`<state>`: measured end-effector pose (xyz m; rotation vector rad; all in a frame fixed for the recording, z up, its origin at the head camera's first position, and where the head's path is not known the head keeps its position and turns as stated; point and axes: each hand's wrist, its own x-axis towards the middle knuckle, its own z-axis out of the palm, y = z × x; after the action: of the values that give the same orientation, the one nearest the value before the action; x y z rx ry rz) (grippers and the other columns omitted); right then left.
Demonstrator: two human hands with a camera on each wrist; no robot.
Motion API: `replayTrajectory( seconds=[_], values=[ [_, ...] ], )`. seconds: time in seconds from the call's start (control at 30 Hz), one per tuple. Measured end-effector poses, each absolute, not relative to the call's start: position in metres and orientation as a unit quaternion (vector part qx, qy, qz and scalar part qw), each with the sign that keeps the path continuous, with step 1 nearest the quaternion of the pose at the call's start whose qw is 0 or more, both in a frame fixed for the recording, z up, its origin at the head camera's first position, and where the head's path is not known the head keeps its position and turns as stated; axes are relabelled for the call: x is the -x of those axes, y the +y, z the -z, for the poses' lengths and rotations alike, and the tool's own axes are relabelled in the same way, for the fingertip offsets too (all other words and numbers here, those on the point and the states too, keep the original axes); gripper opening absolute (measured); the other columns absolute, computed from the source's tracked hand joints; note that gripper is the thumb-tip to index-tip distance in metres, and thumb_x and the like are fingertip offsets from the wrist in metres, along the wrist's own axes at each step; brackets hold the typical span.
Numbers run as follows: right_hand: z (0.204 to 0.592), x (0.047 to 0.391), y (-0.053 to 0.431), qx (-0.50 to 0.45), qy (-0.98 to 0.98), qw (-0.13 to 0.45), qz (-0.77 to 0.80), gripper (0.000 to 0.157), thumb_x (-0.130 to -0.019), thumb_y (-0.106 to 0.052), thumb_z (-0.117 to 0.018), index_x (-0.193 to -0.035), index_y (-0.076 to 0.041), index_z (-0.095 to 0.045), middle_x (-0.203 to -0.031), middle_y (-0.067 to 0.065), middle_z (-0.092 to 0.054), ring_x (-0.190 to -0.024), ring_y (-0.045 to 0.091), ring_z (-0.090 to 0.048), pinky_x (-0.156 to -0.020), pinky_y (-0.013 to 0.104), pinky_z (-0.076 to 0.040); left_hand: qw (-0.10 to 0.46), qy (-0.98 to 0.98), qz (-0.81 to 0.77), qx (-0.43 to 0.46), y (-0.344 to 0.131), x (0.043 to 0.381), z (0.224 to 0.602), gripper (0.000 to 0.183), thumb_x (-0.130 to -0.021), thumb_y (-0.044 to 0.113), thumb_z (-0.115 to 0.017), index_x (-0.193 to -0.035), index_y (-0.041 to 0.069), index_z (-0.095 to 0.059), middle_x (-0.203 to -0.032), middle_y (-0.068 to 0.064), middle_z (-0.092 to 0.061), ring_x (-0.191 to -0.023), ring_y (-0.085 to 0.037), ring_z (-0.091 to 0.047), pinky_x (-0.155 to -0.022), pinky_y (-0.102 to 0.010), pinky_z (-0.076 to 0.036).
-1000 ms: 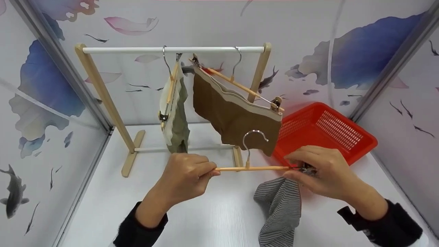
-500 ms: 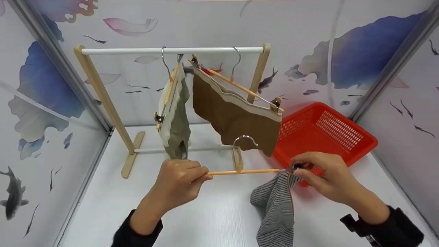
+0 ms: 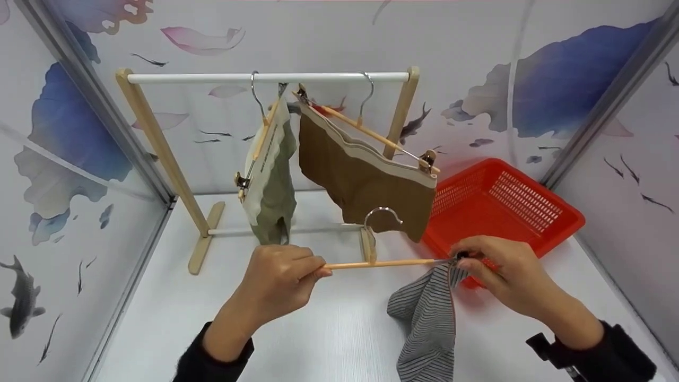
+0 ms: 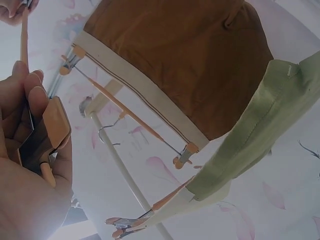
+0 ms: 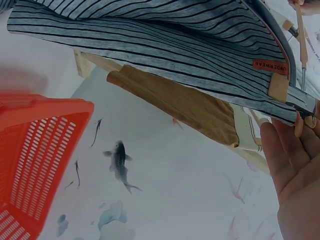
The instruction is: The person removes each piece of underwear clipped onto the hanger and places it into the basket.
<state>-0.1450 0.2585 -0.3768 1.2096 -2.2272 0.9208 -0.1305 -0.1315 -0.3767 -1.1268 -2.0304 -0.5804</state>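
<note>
A clip hanger [image 3: 392, 263] is held level between both hands, its metal hook upward. My left hand [image 3: 284, 276] grips its left end; in the left wrist view a clip [image 4: 56, 122] lies within that palm with no cloth in it. At the other end, my right hand [image 3: 509, 273] pinches the right clip [image 5: 278, 87]. Grey striped underwear [image 3: 429, 323] hangs down from this clip by its waistband corner. The right wrist view shows the clip's jaws over the waistband, beside a small red-brown "UNDERWEAR" label [image 5: 270, 66].
Behind the hands stands a rack with a white rail [image 3: 318, 78] and wooden legs. Brown underwear [image 3: 366, 180] and green underwear [image 3: 276, 180] hang from it on clip hangers. A red plastic basket [image 3: 570, 217] stands at the right, behind my right hand.
Both hands and the hanger have shifted slightly left and down, then stayed nearly still. The right clip now shows on the striped waistband. The hanging green underwear has turned a little.
</note>
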Motion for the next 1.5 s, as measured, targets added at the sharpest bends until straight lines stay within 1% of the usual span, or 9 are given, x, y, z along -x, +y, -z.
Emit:
replayTrajectory(
  seconds=[0.2,0.37,0.53,0.67,0.83,1.1,1.27,1.33,1.5],
  values=[
    [0.376,0.144,0.259,-0.434,-0.808,0.228,-0.326,0.026,-0.095,-0.019,-0.073,-0.114,-0.001,-0.071,-0.098,0.008,-0.075,-0.081,0.015,-0.071,-0.084,0.011,-0.052,0.36,-0.791,0.23,0.438,-0.131,0.131,0.378,0.014,-0.085,0.012,-0.088,-0.078,0.008,-0.077,-0.063,0.002,-0.065,-0.05,-0.009,-0.057,-0.047,-0.023,-0.049],
    [0.375,0.143,0.259,-0.435,-0.808,0.236,-0.32,0.029,-0.097,-0.024,-0.069,-0.114,-0.001,-0.071,-0.097,0.008,-0.075,-0.079,0.016,-0.071,-0.082,0.011,-0.053,0.359,-0.786,0.233,0.446,-0.131,0.132,0.379,0.032,-0.103,0.027,-0.069,-0.078,0.008,-0.077,-0.063,0.003,-0.065,-0.05,-0.009,-0.057,-0.047,-0.023,-0.048],
    [0.375,0.144,0.257,-0.437,-0.806,0.263,-0.3,0.036,-0.101,-0.035,-0.062,-0.11,-0.001,-0.071,-0.093,0.006,-0.075,-0.076,0.016,-0.071,-0.082,0.012,-0.053,0.364,-0.781,0.238,0.448,-0.132,0.131,0.378,0.041,-0.107,0.032,-0.06,-0.077,0.009,-0.076,-0.063,0.003,-0.065,-0.051,-0.009,-0.059,-0.047,-0.024,-0.049],
    [0.374,0.144,0.255,-0.437,-0.806,0.274,-0.291,0.04,-0.102,-0.04,-0.058,-0.108,-0.002,-0.071,-0.092,0.004,-0.074,-0.077,0.016,-0.071,-0.084,0.012,-0.053,0.358,-0.785,0.238,0.446,-0.133,0.129,0.378,0.035,-0.105,0.027,-0.065,-0.078,0.009,-0.077,-0.064,0.002,-0.066,-0.052,-0.01,-0.059,-0.048,-0.024,-0.049],
    [0.373,0.144,0.256,-0.434,-0.808,0.268,-0.296,0.042,-0.102,-0.04,-0.058,-0.112,-0.001,-0.07,-0.094,0.005,-0.075,-0.078,0.017,-0.071,-0.086,0.011,-0.052,0.343,-0.792,0.239,0.446,-0.134,0.127,0.378,0.01,-0.091,0.008,-0.081,-0.081,0.008,-0.077,-0.066,0.002,-0.066,-0.054,-0.011,-0.059,-0.05,-0.025,-0.051],
    [0.374,0.141,0.257,-0.419,-0.811,0.224,-0.341,0.046,-0.097,-0.03,-0.075,-0.128,0.002,-0.067,-0.11,0.011,-0.077,-0.088,0.018,-0.076,-0.085,0.016,-0.054,0.363,-0.786,0.237,0.442,-0.141,0.122,0.377,0.01,-0.083,0.002,-0.085,-0.082,0.008,-0.077,-0.067,0.002,-0.067,-0.055,-0.011,-0.059,-0.05,-0.026,-0.051],
    [0.385,0.14,0.259,-0.368,-0.838,0.194,-0.353,0.075,-0.073,-0.003,-0.09,-0.142,-0.005,-0.061,-0.124,0.007,-0.074,-0.1,0.018,-0.074,-0.09,0.016,-0.052,0.374,-0.783,0.244,0.433,-0.148,0.122,0.377,0.006,-0.087,0.004,-0.083,-0.084,0.006,-0.078,-0.068,0.001,-0.067,-0.056,-0.011,-0.06,-0.051,-0.026,-0.052],
    [0.395,0.139,0.26,-0.351,-0.847,0.199,-0.347,0.074,-0.072,-0.002,-0.091,-0.14,-0.005,-0.063,-0.126,0.006,-0.074,-0.104,0.019,-0.073,-0.092,0.015,-0.051,0.381,-0.779,0.25,0.431,-0.151,0.122,0.377,0.01,-0.094,0.009,-0.078,-0.084,0.005,-0.079,-0.068,0.0,-0.067,-0.056,-0.012,-0.059,-0.051,-0.026,-0.052],
    [0.428,0.131,0.258,-0.31,-0.88,0.182,-0.312,0.064,-0.075,-0.013,-0.091,-0.135,-0.007,-0.068,-0.13,0.004,-0.073,-0.112,0.024,-0.07,-0.09,0.04,-0.059,0.413,-0.761,0.257,0.43,-0.154,0.122,0.382,0.026,-0.104,0.02,-0.067,-0.085,0.006,-0.079,-0.066,0.001,-0.065,-0.053,-0.013,-0.051,-0.046,-0.023,-0.044]
  ],
)
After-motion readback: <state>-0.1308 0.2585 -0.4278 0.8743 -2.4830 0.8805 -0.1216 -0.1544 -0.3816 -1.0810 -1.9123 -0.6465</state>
